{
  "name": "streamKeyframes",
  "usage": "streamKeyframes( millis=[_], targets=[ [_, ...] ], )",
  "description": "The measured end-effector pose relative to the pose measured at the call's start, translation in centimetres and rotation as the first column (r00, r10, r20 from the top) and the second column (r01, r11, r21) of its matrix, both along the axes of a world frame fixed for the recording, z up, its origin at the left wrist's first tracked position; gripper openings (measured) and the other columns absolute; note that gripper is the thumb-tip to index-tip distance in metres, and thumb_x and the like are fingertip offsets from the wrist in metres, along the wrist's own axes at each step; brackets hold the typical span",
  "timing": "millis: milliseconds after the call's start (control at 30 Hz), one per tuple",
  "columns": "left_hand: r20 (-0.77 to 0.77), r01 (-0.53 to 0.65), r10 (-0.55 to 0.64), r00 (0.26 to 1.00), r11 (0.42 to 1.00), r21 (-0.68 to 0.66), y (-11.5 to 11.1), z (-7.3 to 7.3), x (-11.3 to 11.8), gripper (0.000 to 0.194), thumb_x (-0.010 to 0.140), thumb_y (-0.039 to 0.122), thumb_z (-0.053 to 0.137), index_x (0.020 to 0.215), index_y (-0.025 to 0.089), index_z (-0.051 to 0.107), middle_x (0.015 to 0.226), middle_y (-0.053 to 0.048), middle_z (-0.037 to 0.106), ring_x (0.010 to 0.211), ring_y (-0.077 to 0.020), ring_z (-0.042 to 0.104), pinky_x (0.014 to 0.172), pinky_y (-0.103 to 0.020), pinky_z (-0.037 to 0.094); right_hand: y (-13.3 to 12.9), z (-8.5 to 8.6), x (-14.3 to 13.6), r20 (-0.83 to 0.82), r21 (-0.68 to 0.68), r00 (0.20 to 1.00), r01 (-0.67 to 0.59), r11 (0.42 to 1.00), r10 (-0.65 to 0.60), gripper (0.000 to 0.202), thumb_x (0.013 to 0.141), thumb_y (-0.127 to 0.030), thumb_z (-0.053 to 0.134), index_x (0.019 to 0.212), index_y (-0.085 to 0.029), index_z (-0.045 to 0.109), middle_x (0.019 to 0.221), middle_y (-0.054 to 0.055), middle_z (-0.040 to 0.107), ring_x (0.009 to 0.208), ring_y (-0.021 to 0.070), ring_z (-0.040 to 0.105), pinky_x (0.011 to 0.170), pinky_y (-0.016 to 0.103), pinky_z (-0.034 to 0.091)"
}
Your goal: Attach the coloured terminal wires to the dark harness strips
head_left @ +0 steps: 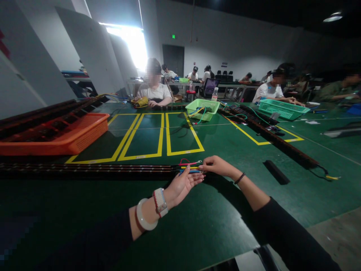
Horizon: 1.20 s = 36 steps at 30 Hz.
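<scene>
- what is the surface like?
- a green table (225, 205), glossy where light falls, marked with yellow taped outlines (161, 139). an orange basket (76, 143) is at the left, a pale green basket (202, 116) at the far side, and a teal one (282, 111) farther right.
- and the room?
- dim, with pale walls, a bright window (137, 45) and a grey door (173, 60) at the back. a person in white (155, 92) sits across the table; others work beyond.
- where are the coloured wires (191, 168)?
- at the right end of the long dark strips (113, 168), which lie along the near part of the table.
- the hands?
- the left hand (180, 185) is palm up beside the wires, its thumb wide of the fingers. the right hand's (218, 166) fingertips are drawn close together at the wire ends; whether they pinch one, i cannot tell.
</scene>
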State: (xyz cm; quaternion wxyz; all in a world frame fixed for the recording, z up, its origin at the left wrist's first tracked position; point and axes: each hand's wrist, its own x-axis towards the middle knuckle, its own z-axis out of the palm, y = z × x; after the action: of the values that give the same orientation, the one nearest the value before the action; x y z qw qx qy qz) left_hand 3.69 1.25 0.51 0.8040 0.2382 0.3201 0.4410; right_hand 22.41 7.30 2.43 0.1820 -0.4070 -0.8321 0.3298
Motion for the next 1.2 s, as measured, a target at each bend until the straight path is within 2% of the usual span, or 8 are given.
streamKeyframes(
  millis=[167, 433, 567, 667, 800, 867, 967, 1200],
  targets=[
    [0.017, 0.018, -0.018, 1.0, 0.999, 0.042, 0.0, -0.3, 0.0, 0.032, 0.091, 0.03, 0.045, 0.093, 0.003, 0.062, 0.099, -0.02, 0.066, 0.092, -0.0214, 0.065, 0.097, -0.039, 0.045, 0.3, -1.2, -0.6, 0.038, 0.231, 0.987, 0.146, 0.962, -0.159, 0.037, 0.086, -0.045, 0.055, 0.068, -0.014, 0.063, 0.06, 0.0, 0.057, 0.055, 0.01, 0.045, 0.051, 0.023, 0.028],
    [0.018, 0.018, -0.019, 1.0, 0.998, 0.058, 0.2, -0.6, -0.2, 0.024, 0.09, 0.025, 0.049, 0.094, 0.004, 0.061, 0.096, -0.018, 0.067, 0.091, -0.0206, 0.066, 0.096, -0.037, 0.046, 0.3, -1.6, -1.2, -0.07, 0.414, 0.945, 0.32, 0.852, -0.321, 0.031, 0.084, -0.044, 0.059, 0.072, -0.016, 0.065, 0.067, 0.002, 0.062, 0.06, 0.0123, 0.051, 0.054, 0.023, 0.031],
    [0.026, 0.019, -0.02, 0.999, 0.997, 0.07, 0.3, -0.8, -0.1, 0.025, 0.09, 0.026, 0.048, 0.093, 0.005, 0.061, 0.098, -0.018, 0.067, 0.093, -0.0206, 0.065, 0.097, -0.037, 0.045, 0.4, -1.2, -0.7, 0.085, 0.344, 0.959, 0.225, 0.912, -0.269, 0.044, 0.084, -0.053, 0.055, 0.063, -0.016, 0.064, 0.057, 0.002, 0.058, 0.052, 0.0111, 0.047, 0.05, 0.024, 0.026],
    [0.024, 0.011, -0.012, 1.0, 0.998, 0.062, 0.3, -0.9, -0.1, 0.025, 0.091, 0.026, 0.048, 0.092, 0.005, 0.061, 0.097, -0.018, 0.067, 0.094, -0.0206, 0.065, 0.099, -0.038, 0.044, 0.2, -0.5, -0.2, 0.184, 0.188, 0.943, 0.244, 0.951, -0.278, 0.059, 0.082, -0.064, 0.048, 0.052, -0.015, 0.06, 0.047, 0.002, 0.052, 0.044, 0.0102, 0.042, 0.047, 0.025, 0.024],
    [0.042, 0.003, -0.006, 0.999, 0.997, 0.074, 0.3, -0.9, -0.1, 0.023, 0.09, 0.025, 0.049, 0.095, 0.006, 0.061, 0.098, -0.017, 0.067, 0.094, -0.0205, 0.064, 0.098, -0.039, 0.044, -0.4, 0.5, 0.3, 0.13, -0.119, 0.985, 0.128, 0.985, -0.113, 0.06, 0.08, -0.068, 0.048, 0.059, -0.014, 0.064, 0.053, 0.003, 0.058, 0.044, 0.0094, 0.045, 0.045, 0.023, 0.029],
    [0.061, 0.008, -0.013, 0.998, 0.996, 0.088, 0.3, -0.9, -0.2, 0.022, 0.09, 0.025, 0.049, 0.097, 0.007, 0.061, 0.101, -0.015, 0.066, 0.097, -0.0203, 0.063, 0.098, -0.039, 0.044, -0.6, 0.8, 0.4, 0.101, -0.18, 0.995, 0.043, 0.983, -0.025, 0.056, 0.079, -0.066, 0.051, 0.064, -0.014, 0.066, 0.056, 0.003, 0.06, 0.046, 0.009, 0.046, 0.044, 0.022, 0.03],
    [0.07, 0.005, -0.012, 0.997, 0.996, 0.09, 0.3, -1.0, -0.2, 0.023, 0.09, 0.026, 0.048, 0.096, 0.008, 0.061, 0.102, -0.015, 0.065, 0.097, -0.0204, 0.062, 0.096, -0.039, 0.045, -0.8, 0.9, 0.3, 0.086, -0.179, 0.996, -0.005, 0.984, 0.021, 0.052, 0.079, -0.062, 0.053, 0.066, -0.014, 0.067, 0.056, 0.002, 0.06, 0.046, 0.0086, 0.045, 0.044, 0.021, 0.029],
    [0.015, 0.006, -0.007, 1.0, 0.997, 0.071, 0.0, -0.2, 0.0, 0.026, 0.091, 0.028, 0.045, 0.099, 0.006, 0.059, 0.099, -0.017, 0.065, 0.093, -0.0216, 0.064, 0.094, -0.038, 0.046, -0.6, 0.6, 0.0, 0.137, 0.027, 0.983, 0.122, 0.992, -0.125, 0.053, 0.081, -0.06, 0.051, 0.062, -0.013, 0.065, 0.05, 0.0, 0.053, 0.044, 0.0074, 0.036, 0.043, 0.023, 0.022]
  ],
)
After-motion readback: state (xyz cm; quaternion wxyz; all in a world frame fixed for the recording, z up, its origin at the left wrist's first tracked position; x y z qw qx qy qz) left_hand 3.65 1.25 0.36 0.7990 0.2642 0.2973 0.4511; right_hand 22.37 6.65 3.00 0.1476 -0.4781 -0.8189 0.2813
